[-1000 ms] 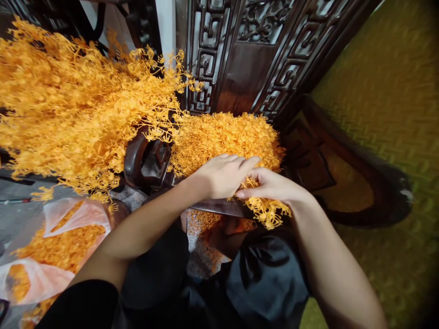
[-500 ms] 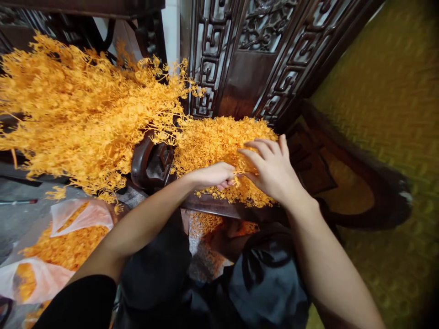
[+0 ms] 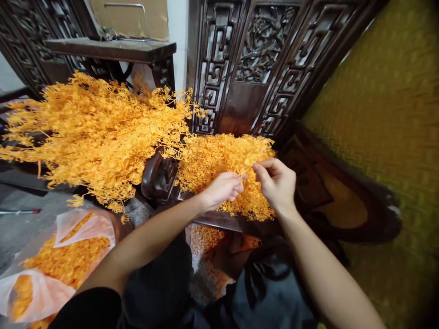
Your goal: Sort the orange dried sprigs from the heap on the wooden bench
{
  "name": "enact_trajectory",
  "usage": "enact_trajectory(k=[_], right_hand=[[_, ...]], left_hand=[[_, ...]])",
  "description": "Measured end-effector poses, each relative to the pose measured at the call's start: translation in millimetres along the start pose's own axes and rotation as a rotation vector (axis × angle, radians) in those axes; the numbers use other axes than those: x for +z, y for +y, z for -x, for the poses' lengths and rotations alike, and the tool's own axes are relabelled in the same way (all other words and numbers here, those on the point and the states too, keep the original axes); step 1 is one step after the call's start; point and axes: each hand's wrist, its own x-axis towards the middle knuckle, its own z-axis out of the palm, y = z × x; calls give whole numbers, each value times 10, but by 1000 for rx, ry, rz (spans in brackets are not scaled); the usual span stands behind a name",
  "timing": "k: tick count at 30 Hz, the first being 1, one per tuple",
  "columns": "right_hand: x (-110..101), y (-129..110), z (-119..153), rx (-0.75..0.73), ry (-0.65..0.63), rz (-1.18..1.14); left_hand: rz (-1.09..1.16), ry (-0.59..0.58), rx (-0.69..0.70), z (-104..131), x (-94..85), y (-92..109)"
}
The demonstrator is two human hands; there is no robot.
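My left hand (image 3: 224, 189) is closed in a pinch, with a thin piece of an orange plastic-looking sprig (image 3: 243, 177) at its fingertips. Just to its right, my right hand (image 3: 278, 185) has thumb and forefinger pressed together; whatever lies between them is too small to make out. Both hands hover over the near side of a heap of orange sprigs (image 3: 202, 162), which rests on a dark wooden seat (image 3: 219, 220). A large bunch of long orange sprigs (image 3: 99, 137) lies left of the heap, across the carved armrest (image 3: 151, 176).
At lower left, an open translucent bag (image 3: 44, 297) holds orange pieces. More orange bits (image 3: 206, 240) lie on the floor below the seat. A carved wooden backrest (image 3: 247, 103) rises behind, a small dark table (image 3: 113, 48) stands back left, and yellow patterned material (image 3: 387, 114) borders the right.
My right hand has gone from spread fingers to a pinch. My left hand has turned slightly and shifted right. The view has tilted up, showing more of the small table.
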Motion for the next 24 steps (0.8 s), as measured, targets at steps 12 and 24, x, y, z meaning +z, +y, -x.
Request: enact_trajectory(k=[12, 24], right_hand=[[-68, 814, -236, 151, -85, 171], [320, -43, -260, -185, -141, 311]], left_hand=[[328, -72, -188, -78, -174, -34], [-271, 164, 37, -199, 26, -326]])
